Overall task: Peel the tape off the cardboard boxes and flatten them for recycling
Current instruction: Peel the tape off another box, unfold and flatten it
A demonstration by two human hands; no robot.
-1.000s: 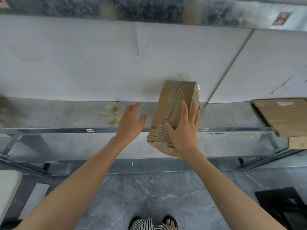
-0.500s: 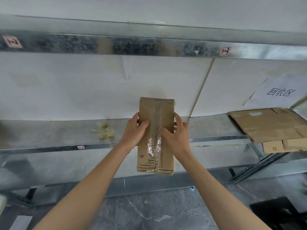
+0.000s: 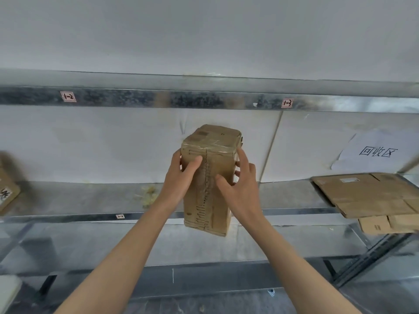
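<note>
The box point(image 3: 208, 177) has tipped since half a second ago, its top end now showing, mid-frame before the shelf point(image 3: 90, 200). The left hand point(image 3: 181, 177) and right hand point(image 3: 242, 189) each clasp a side, thumbs in front. Tape point(image 3: 210, 147) still bands the top, and flattening remains. One box is held, a second box point(image 3: 6, 191) sits far left, and at least two flattened sheets point(image 3: 367, 196) lie at right.

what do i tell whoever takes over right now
Hands: left hand grips the left side of the cardboard box, right hand grips the right side.
Box: held upright in the air, in front of the metal shelf.
Done: flattened cardboard lies on the shelf at the right.
Left: clear tape still crosses the box's top edge. Peel it, flatten the box, add it to the pile.
</note>
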